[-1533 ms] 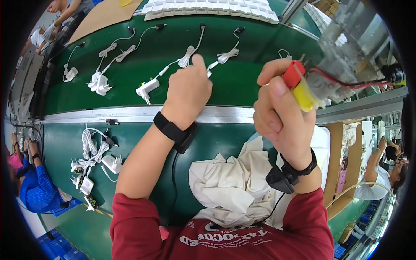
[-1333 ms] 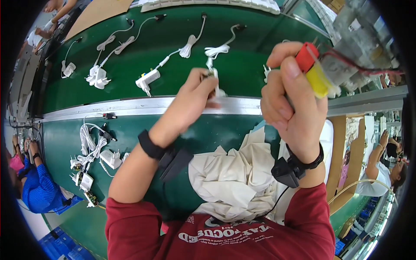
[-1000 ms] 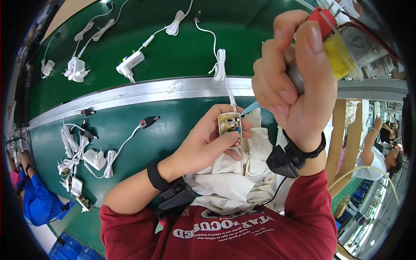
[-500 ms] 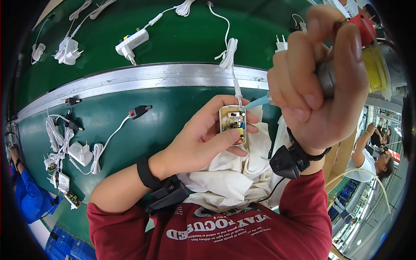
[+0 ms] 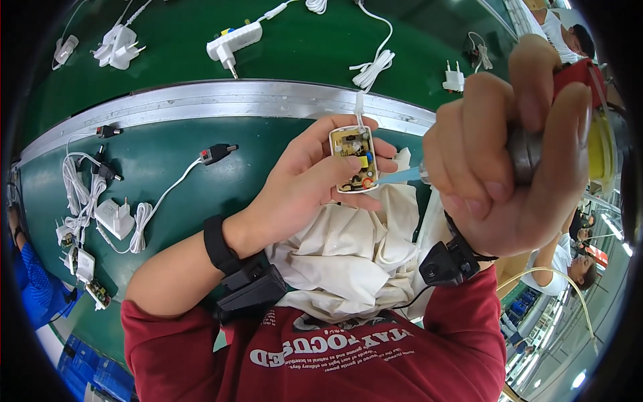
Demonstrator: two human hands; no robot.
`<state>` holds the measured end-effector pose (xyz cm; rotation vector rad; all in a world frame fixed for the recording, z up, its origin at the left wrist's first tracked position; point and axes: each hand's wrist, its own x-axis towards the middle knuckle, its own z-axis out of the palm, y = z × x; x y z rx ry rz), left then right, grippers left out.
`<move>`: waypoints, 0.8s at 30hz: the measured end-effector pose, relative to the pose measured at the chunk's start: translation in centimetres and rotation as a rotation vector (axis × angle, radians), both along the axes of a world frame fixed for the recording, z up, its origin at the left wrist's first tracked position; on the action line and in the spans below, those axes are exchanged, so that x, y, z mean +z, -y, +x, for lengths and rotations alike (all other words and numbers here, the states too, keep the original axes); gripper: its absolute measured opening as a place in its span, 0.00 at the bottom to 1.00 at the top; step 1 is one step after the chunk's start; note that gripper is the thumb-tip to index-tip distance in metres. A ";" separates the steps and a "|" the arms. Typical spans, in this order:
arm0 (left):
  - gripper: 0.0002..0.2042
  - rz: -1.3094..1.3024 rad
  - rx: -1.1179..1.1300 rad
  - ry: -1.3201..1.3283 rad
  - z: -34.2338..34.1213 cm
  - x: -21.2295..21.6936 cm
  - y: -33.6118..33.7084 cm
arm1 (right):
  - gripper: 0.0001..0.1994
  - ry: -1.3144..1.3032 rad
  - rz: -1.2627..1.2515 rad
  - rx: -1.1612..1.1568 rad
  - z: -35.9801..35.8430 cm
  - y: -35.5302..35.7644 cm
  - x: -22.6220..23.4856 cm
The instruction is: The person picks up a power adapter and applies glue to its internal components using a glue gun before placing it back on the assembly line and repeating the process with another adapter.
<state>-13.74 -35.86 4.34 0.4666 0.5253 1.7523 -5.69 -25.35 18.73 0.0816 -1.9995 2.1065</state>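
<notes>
My left hand grips an opened power adapter from below. Its thumb lies over the exposed circuit board, which sits in a white half-shell. A white cord leaves the adapter's far end. To the right, my right hand is closed around a glue dispenser with a grey, yellow and red body. The dispenser's blue tapered nozzle points left, with its tip at the near right corner of the board, beside a red-orange part. White cloth lies beneath my left hand.
At left, several white adapters lie with coiled cords and black-and-red connectors. A metal rail crosses behind my hands. Beyond it, more plug adapters rest on the green surface. Other people are at both sides.
The nozzle tip has shifted from the board's far right corner, by the cord, to its near right corner. My left hand has tilted the adapter and moved it slightly left and away.
</notes>
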 end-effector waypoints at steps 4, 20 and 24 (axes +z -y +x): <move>0.18 0.017 -0.014 0.026 -0.1 -0.3 0.1 | 0.17 -0.012 0.072 -0.023 0.0 0.4 -0.2; 0.17 0.149 -0.134 0.341 1.1 -1.3 -0.6 | 0.20 0.066 0.098 -0.068 0.0 1.0 -0.5; 0.16 0.128 -0.121 0.333 1.4 -1.6 -0.8 | 0.22 0.072 0.070 -0.082 -0.3 0.9 -0.5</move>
